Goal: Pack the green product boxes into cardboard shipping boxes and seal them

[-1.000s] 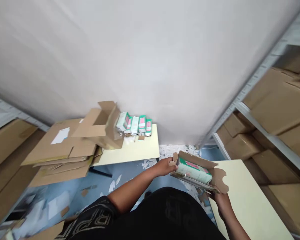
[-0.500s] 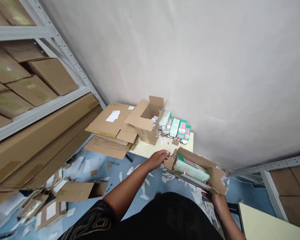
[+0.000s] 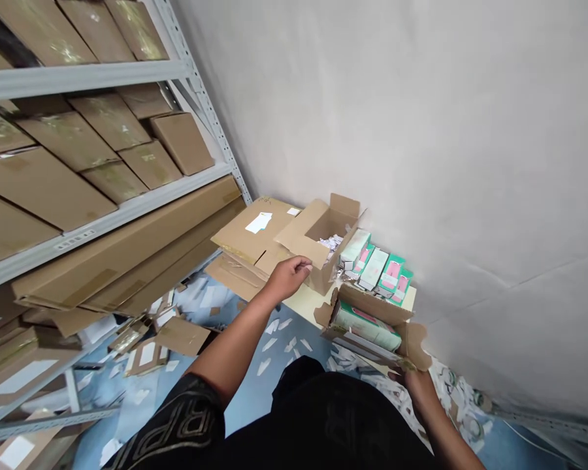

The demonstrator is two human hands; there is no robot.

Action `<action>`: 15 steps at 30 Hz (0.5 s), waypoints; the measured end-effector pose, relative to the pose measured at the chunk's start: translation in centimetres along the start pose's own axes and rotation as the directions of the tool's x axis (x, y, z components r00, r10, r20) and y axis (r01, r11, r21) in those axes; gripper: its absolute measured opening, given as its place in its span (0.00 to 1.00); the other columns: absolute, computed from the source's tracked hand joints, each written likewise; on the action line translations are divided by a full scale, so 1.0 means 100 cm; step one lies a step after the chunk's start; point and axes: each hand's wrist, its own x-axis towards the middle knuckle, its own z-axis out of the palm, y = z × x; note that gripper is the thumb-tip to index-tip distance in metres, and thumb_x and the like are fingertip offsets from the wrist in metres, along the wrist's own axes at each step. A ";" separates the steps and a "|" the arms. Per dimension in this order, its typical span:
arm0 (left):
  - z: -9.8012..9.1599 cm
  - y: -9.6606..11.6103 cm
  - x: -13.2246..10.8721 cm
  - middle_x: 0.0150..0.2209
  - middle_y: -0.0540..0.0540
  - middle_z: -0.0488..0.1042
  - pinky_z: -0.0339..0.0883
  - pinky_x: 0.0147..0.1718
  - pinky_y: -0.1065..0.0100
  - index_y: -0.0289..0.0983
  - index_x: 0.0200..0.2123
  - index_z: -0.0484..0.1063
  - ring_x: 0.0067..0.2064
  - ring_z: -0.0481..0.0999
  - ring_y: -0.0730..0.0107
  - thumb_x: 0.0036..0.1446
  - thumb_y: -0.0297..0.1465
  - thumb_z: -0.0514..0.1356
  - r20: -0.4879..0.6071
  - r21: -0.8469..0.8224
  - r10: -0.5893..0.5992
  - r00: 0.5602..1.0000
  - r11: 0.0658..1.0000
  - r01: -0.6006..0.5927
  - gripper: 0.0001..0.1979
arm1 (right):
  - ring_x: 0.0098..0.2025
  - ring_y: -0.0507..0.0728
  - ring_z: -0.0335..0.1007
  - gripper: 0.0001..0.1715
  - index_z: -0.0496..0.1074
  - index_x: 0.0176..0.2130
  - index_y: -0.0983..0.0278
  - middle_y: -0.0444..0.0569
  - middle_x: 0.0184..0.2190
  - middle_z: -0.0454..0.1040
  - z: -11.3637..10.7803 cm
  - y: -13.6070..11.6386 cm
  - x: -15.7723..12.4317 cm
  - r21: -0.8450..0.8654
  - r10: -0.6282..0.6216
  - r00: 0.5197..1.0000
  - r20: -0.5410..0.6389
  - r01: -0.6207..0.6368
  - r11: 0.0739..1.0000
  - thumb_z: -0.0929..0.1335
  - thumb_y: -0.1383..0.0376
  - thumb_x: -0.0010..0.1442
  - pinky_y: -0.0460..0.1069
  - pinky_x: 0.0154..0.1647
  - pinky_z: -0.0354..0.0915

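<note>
My right hand grips the near right end of an opened cardboard box, its fingers partly hidden under the edge. Inside that box lies a green and white packet with a pink panel. My left hand hovers apart from it, fingers drawn together in a pinch; whatever they hold, if anything, is too small to make out. Just beyond the left hand stands a taller open carton with small white pieces in it. Several green, white and pink packets sit beside that carton.
Flattened cardboard is stacked on the pale table against the wall. At left, a metal rack holds many brown cartons. Paper scraps and opened boxes litter the blue floor.
My left hand has moved away from the held box's left flap, over toward the taller carton. The right hand still holds the box, now closer to the table. The view has turned left.
</note>
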 end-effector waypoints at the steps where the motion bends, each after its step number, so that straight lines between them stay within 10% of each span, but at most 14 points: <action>1: -0.004 0.004 0.012 0.42 0.46 0.83 0.72 0.46 0.66 0.38 0.45 0.79 0.42 0.80 0.63 0.61 0.42 0.60 0.008 0.027 0.019 1.000 0.999 -0.020 0.17 | 0.48 0.68 0.79 0.31 0.76 0.47 0.60 0.53 0.47 0.79 0.004 -0.003 0.004 -0.013 -0.001 1.000 0.008 0.001 1.000 0.75 0.50 0.46 0.56 0.39 0.79; 8: -0.008 -0.024 0.158 0.47 0.44 0.82 0.69 0.51 0.65 0.38 0.47 0.80 0.48 0.79 0.59 0.59 0.39 0.63 0.274 0.231 0.074 0.959 0.963 -0.140 0.16 | 0.47 0.67 0.80 0.28 0.78 0.46 0.57 0.51 0.46 0.80 0.046 -0.010 0.024 -0.040 -0.030 0.999 -0.035 0.028 0.999 0.74 0.51 0.46 0.55 0.39 0.80; 15: 0.075 -0.099 0.280 0.39 0.38 0.82 0.72 0.46 0.57 0.37 0.47 0.78 0.41 0.81 0.48 0.42 0.38 0.75 0.566 0.285 -0.121 0.815 0.957 -0.056 0.28 | 0.51 0.69 0.77 0.28 0.80 0.44 0.60 0.53 0.47 0.80 0.126 0.003 0.009 0.027 0.028 0.975 -0.220 -0.023 0.999 0.75 0.49 0.46 0.57 0.40 0.79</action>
